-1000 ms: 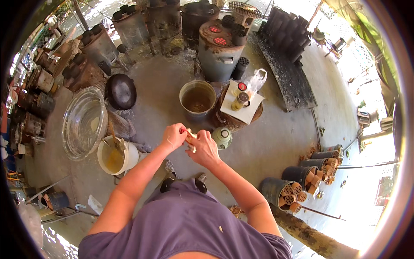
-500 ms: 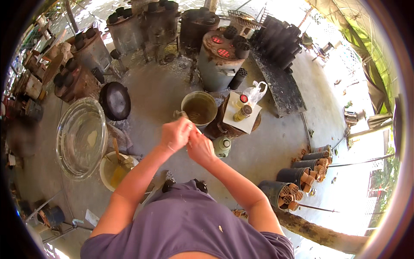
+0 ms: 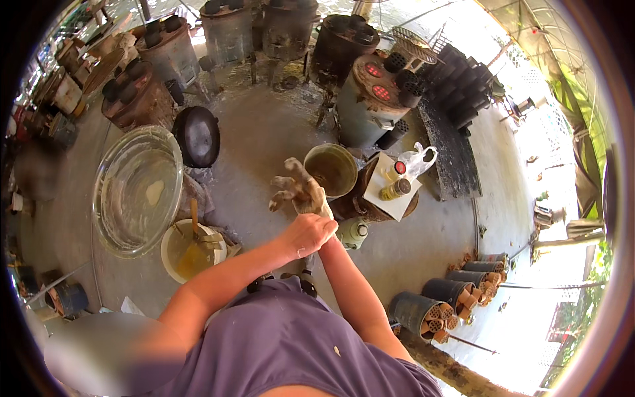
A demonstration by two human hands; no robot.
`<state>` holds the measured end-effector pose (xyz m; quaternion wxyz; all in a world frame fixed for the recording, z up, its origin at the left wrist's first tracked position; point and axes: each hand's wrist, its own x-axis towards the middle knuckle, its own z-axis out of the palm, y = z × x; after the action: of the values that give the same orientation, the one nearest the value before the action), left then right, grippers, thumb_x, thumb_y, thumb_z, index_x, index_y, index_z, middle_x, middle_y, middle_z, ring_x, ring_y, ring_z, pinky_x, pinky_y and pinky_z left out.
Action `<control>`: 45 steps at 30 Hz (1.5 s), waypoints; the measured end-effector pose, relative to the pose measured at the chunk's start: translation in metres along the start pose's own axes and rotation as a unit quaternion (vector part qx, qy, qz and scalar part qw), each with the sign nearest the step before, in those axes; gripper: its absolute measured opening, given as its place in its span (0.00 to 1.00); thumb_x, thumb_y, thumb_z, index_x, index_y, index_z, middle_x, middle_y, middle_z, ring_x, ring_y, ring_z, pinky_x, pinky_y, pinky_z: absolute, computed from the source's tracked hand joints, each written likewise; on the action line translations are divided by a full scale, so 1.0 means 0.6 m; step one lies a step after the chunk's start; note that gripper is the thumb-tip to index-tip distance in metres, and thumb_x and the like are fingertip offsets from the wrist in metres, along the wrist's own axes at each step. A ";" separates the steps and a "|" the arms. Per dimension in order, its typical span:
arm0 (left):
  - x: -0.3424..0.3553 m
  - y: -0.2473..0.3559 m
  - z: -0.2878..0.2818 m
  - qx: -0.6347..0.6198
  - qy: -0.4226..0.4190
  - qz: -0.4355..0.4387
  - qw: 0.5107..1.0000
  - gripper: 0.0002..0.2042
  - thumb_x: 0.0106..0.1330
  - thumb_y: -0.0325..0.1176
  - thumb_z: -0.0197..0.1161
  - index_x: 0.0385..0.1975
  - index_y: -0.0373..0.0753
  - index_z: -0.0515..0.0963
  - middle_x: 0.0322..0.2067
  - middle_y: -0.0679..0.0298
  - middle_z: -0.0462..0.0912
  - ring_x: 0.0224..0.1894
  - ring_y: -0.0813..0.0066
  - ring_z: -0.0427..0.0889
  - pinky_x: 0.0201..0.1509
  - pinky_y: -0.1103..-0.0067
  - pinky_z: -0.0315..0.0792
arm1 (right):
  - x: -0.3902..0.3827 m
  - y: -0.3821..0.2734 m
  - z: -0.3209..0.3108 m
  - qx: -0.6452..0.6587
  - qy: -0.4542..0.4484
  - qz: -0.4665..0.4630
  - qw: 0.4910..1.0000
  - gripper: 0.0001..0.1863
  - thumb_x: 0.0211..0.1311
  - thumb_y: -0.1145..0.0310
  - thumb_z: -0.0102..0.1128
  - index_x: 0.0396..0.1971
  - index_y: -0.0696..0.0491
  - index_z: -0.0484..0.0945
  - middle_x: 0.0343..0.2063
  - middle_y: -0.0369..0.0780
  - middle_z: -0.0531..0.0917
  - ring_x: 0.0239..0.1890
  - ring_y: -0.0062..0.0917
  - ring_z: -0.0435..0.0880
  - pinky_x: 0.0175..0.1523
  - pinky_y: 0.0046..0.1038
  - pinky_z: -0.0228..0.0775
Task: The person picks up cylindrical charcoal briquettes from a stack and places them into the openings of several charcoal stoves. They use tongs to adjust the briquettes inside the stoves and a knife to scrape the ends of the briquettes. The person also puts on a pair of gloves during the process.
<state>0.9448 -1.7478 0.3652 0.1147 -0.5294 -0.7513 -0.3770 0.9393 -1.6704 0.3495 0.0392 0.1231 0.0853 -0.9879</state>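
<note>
My right hand [image 3: 297, 190] is raised in front of me, fingers spread apart and coated in pale, muddy paste. My left hand [image 3: 308, 234] is closed around my right wrist just below it. Both hands hover over the concrete floor, next to a metal bucket [image 3: 316, 159] of murky brown liquid. A small pale bottle [image 3: 354, 231] stands on the floor right beside my right forearm. Neither hand holds any tool.
A white bucket [image 3: 173, 239] of yellowish liquid with a wooden stick stands at my left, beside a large glass bowl [image 3: 135, 188] and a black pan [image 3: 198, 135]. A white board [image 3: 378, 188] carries bottles. A metal drum stove [image 3: 367, 106] stands behind; dark cans of tubes [image 3: 423, 316] at right.
My hands were pressed together, rubbing something small. Now the right hand has lifted with spread fingers and the left hand has slid down onto its wrist. My view has tilted slightly.
</note>
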 end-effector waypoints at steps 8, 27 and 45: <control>0.006 -0.013 -0.039 0.090 0.035 -0.206 0.974 0.11 0.44 0.24 0.59 0.27 0.38 0.66 0.29 0.59 0.69 0.34 0.59 0.72 0.31 0.70 0.68 | 0.002 -0.023 0.061 0.058 -0.067 0.053 0.995 0.24 0.62 0.53 0.41 0.54 0.50 0.63 0.55 0.36 0.66 0.56 0.25 0.62 0.61 0.26 0.51; 0.051 0.034 0.046 -0.041 0.041 -0.304 0.951 0.07 0.47 0.19 0.54 0.25 0.34 0.66 0.25 0.53 0.71 0.26 0.52 0.72 0.27 0.67 0.65 | -0.006 -0.152 0.069 0.116 -0.178 0.019 0.977 0.14 0.58 0.65 0.44 0.41 0.51 0.74 0.48 0.39 0.72 0.53 0.31 0.65 0.63 0.39 0.47; 0.027 0.034 0.072 -0.122 -0.041 -0.383 0.915 0.05 0.52 0.24 0.57 0.26 0.33 0.68 0.19 0.59 0.72 0.22 0.70 0.74 0.25 0.78 0.68 | 0.026 -0.148 -0.061 -0.126 -0.037 0.115 0.985 0.15 0.60 0.67 0.42 0.45 0.55 0.67 0.43 0.41 0.72 0.43 0.35 0.73 0.50 0.40 0.67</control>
<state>0.9659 -1.7037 0.3536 -0.1349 -0.2262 -0.8488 -0.4584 0.9244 -1.5772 0.3247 0.1711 0.0895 0.1924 -0.9621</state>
